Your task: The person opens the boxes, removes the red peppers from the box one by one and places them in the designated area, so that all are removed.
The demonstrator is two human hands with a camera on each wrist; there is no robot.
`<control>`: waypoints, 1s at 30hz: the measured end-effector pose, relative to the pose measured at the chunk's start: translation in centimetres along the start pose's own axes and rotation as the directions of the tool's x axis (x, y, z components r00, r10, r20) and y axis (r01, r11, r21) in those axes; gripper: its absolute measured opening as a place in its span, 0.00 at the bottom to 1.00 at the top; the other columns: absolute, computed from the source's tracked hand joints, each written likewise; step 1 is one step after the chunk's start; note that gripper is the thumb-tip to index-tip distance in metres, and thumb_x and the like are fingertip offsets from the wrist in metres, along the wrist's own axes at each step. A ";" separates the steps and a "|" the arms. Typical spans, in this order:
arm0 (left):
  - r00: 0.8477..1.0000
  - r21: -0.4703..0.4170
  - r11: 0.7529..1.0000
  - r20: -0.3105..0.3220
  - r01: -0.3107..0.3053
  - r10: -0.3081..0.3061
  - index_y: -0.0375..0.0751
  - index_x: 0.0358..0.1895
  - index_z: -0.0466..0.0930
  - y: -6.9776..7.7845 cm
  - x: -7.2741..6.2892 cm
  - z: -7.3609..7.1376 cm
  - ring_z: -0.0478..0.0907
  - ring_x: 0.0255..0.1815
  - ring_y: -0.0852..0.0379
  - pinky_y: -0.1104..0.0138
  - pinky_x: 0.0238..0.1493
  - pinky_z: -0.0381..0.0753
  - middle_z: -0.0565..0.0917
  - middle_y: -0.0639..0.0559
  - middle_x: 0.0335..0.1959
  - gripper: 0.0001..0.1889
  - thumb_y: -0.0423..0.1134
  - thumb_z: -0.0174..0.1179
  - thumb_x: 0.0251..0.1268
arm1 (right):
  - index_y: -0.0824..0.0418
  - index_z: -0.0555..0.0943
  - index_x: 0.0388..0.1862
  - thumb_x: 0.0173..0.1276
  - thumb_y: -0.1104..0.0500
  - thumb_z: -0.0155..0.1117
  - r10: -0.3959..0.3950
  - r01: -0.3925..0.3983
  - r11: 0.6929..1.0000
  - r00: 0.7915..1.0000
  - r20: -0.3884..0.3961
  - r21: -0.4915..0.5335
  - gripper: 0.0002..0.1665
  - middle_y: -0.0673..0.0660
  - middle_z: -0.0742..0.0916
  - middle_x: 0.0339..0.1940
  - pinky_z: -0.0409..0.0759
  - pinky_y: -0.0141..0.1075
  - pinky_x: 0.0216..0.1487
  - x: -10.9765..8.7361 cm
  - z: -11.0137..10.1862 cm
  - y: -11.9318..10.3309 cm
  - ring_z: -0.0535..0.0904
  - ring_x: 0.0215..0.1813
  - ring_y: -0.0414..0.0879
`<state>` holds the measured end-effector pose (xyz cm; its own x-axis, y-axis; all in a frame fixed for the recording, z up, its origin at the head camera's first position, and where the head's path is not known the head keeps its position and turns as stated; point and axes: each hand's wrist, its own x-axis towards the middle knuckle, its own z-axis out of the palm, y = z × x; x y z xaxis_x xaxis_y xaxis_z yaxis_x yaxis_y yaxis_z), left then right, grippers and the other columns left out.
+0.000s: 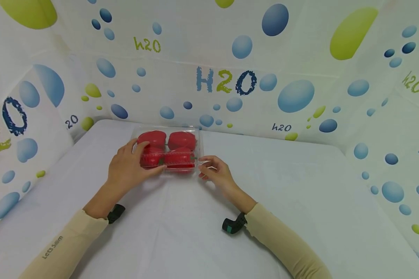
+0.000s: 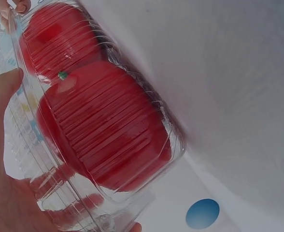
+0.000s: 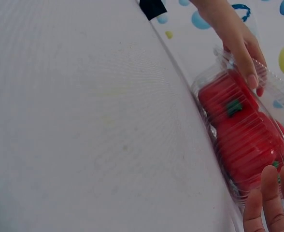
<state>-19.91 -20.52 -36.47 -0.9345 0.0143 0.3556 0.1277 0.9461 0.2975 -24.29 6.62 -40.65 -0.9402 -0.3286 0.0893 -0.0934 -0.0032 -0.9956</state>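
A clear plastic clamshell box (image 1: 199, 135) stands at the back middle of the table with several red bell peppers (image 1: 182, 140) inside. Green stems show through its ribbed wall. My left hand (image 1: 127, 164) grips the box's left side, thumb along the front rim and fingers over the top. In the left wrist view, that thumb (image 2: 9, 89) lies by the rim, and fingers show through the clear plastic. My right hand (image 1: 218, 172) is at the front right corner, fingers loosely bent with a gap to the thumb. Whether its fingertips touch the plastic, I cannot tell.
A white cloth (image 1: 265, 186) covers the table. Behind and beside it hangs a white sheet (image 1: 181, 54) printed with blue and green spots and H2O lettering. Each wrist carries a black camera (image 1: 234, 224) below the sleeve's edge.
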 end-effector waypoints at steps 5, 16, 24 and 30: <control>1.000 0.024 1.000 0.020 0.002 -0.003 0.38 0.68 0.64 -0.2 0.0 -0.1 0.66 0.61 0.26 0.37 0.49 0.77 0.64 0.31 0.67 0.46 0.64 0.66 0.51 | 0.67 0.76 0.56 0.68 0.63 0.64 0.007 -0.007 1.000 1.000 -0.005 0.004 0.19 0.56 0.82 0.37 0.83 0.32 0.37 0.0 0.0 -0.1 0.83 0.32 0.42; 0.999 0.039 0.999 0.038 -0.024 0.022 0.41 0.69 0.66 -0.9 0.1 -0.6 0.71 0.55 0.28 0.39 0.42 0.81 0.66 0.32 0.66 0.46 0.67 0.64 0.51 | 0.66 0.76 0.59 0.69 0.63 0.64 0.010 -0.010 1.000 1.000 -0.006 0.002 0.21 0.55 0.82 0.38 0.83 0.34 0.39 -0.1 0.1 -0.2 0.83 0.32 0.42; 0.997 0.039 0.998 0.071 -0.042 0.039 0.40 0.69 0.67 -1.4 0.2 -1.2 0.71 0.54 0.29 0.40 0.42 0.81 0.68 0.32 0.65 0.46 0.66 0.66 0.50 | 0.64 0.76 0.62 0.68 0.62 0.65 0.016 -0.016 1.000 1.000 0.001 -0.013 0.23 0.54 0.82 0.38 0.83 0.32 0.39 0.1 0.0 -0.2 0.83 0.32 0.40; 0.994 0.040 0.993 0.031 -0.107 0.106 0.39 0.66 0.71 -2.0 0.3 -1.2 0.73 0.53 0.31 0.42 0.41 0.83 0.71 0.32 0.63 0.44 0.64 0.69 0.48 | 0.66 0.75 0.63 0.68 0.62 0.65 0.027 -0.027 1.000 1.000 -0.006 -0.003 0.25 0.52 0.82 0.36 0.83 0.34 0.40 0.0 0.1 -0.1 0.83 0.32 0.40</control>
<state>-20.03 -22.80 -35.87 -0.9255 0.1243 0.3578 0.2136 0.9514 0.2219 -24.28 6.56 -40.54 -0.9443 -0.3231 0.0625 -0.0689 0.0084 -0.9976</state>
